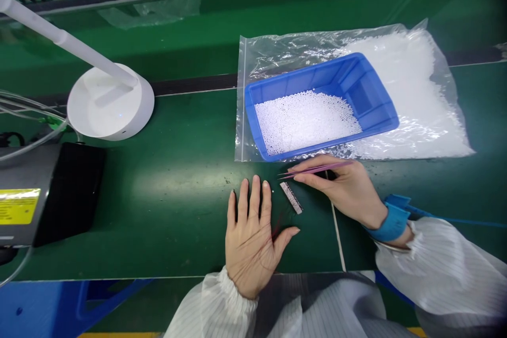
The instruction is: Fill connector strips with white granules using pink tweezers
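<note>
My left hand (251, 237) lies flat on the green bench with its fingers stretched out and the thumb spread to the right. Thin dark reddish lines cross the back of it; whether they are fine wires I cannot tell. Pink tweezers (320, 168) are in my right hand (352, 190), their tips pointing left and slightly apart. Nothing shows between those tips. Just below them a small pale strip with a dark toothed edge (291, 198) rests at a slant between my hands. One tiny white bead (272, 190) is beside my left fingertips.
A blue bin (370, 92) partly filled with small white beads (304, 119) rests on a clear zip bag of white beads (423, 95). On the left are a white lamp base (111, 103) and a black-and-grey device (67, 190). A blue wrist strap (390, 216) trails a cord rightwards.
</note>
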{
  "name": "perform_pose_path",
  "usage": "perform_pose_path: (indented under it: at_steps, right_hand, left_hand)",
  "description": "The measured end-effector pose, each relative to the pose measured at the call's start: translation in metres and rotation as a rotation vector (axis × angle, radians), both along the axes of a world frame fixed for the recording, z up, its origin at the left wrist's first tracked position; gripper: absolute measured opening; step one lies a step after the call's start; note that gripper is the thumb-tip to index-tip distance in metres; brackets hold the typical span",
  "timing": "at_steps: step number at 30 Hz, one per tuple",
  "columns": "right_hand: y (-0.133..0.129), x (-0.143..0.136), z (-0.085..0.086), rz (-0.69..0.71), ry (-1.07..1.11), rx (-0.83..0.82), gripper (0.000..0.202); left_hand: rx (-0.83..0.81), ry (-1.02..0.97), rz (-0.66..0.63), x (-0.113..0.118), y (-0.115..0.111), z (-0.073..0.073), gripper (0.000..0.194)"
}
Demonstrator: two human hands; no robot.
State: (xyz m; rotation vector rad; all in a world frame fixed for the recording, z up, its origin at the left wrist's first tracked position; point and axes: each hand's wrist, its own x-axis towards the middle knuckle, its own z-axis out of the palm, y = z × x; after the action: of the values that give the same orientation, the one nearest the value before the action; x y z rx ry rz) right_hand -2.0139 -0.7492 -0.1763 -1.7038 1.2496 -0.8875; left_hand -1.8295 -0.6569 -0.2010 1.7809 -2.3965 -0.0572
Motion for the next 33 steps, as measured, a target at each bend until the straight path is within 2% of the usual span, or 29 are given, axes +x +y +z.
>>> perform_pose_path:
  at_steps: [5, 7, 10, 13, 19, 29, 33]
  right_hand:
    - [0.032, -0.013, 0.001, -0.264, 0.087, -0.155, 0.013]
    - [0.051, -0.015, 0.002, -0.310, 0.092, -0.227, 0.020]
    - [0.074, -0.009, 0.002, -0.148, 0.069, -0.268, 0.027]
    - [0.084, 0.004, 0.001, -0.006, 0.091, -0.270, 0.026]
    - [0.080, 0.024, -0.003, -0.058, 0.144, -0.268, 0.020]
    - [0.082, 0.020, 0.005, 0.007, 0.075, -0.297, 0.022]
    - [0.076, 0.022, 0.006, -0.042, 0.115, -0.273, 0.019]
  left_hand:
    - [0.026, 0.054, 0.001, 0.004, 0.002, 0.003, 0.075]
    - [0.038, 0.093, 0.002, 0.006, 0.000, 0.005, 0.073]
    - [0.051, 0.135, -0.026, 0.010, -0.004, 0.006, 0.069]
    - [0.072, 0.143, -0.057, 0.014, -0.005, 0.007, 0.067]
    - [0.079, 0.111, -0.057, 0.017, 0.002, 0.008, 0.065]
    - [0.055, 0.058, -0.010, 0.012, 0.013, 0.004, 0.070]
    - [0.052, 0.072, -0.005, 0.013, 0.012, 0.005, 0.069]
